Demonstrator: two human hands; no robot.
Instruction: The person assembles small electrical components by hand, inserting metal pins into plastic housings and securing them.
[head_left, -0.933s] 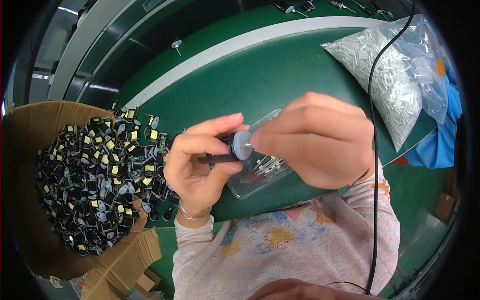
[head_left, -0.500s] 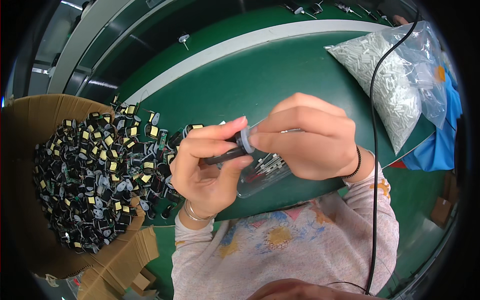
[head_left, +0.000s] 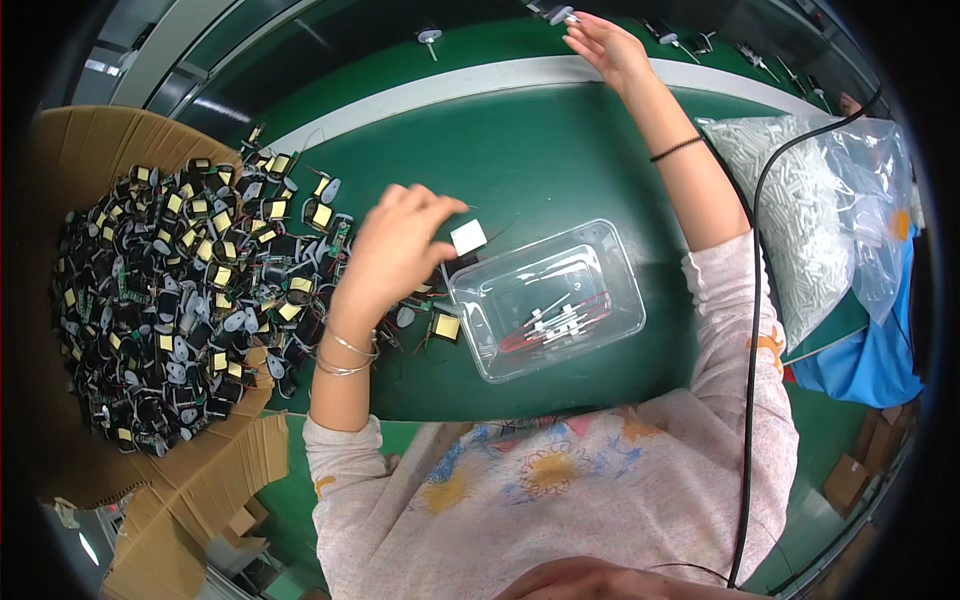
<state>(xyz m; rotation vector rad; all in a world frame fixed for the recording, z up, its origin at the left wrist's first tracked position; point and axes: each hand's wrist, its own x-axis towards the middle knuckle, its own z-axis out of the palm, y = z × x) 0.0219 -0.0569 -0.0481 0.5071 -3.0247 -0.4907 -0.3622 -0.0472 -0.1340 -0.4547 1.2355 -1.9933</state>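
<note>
Across the middle, a green table (head_left: 560, 140), and beyond the white strip (head_left: 480, 88) along its far edge, a darker green surface (head_left: 500, 45). At left, a big cardboard box (head_left: 110, 130), flaps bent outward on the near side. Inside and spilling right onto the table, a heap of black parts (head_left: 190, 290) with yellow pads, grey discs and thin wires. At right, a clear bag of white tubes (head_left: 790, 220), generously filled, just beyond a blue cloth (head_left: 865, 365). Right of the heap, a clear tray (head_left: 590, 270), set askew. Left hand (head_left: 400, 240) over the heap's right edge, thumb and index finger spread apart, nothing visible between them, just beside a part with a white pad (head_left: 468, 237). Right hand (head_left: 612, 48) stretched out over the far surface, fingertips at a part with a grey disc (head_left: 562, 15); firmly pinched or loose, cannot tell. Also over there, a lone grey-topped part (head_left: 429, 38) farther left and a loose row of parts (head_left: 670, 38) toward the right. Smallest of all, in the tray, a bunch of red and white leads (head_left: 555, 325). As for progress, judging by the layout: only a handful apparently dealt with and laid out beyond the strip, one more at the right fingertips, and the great bulk of the heap left to handle.
</note>
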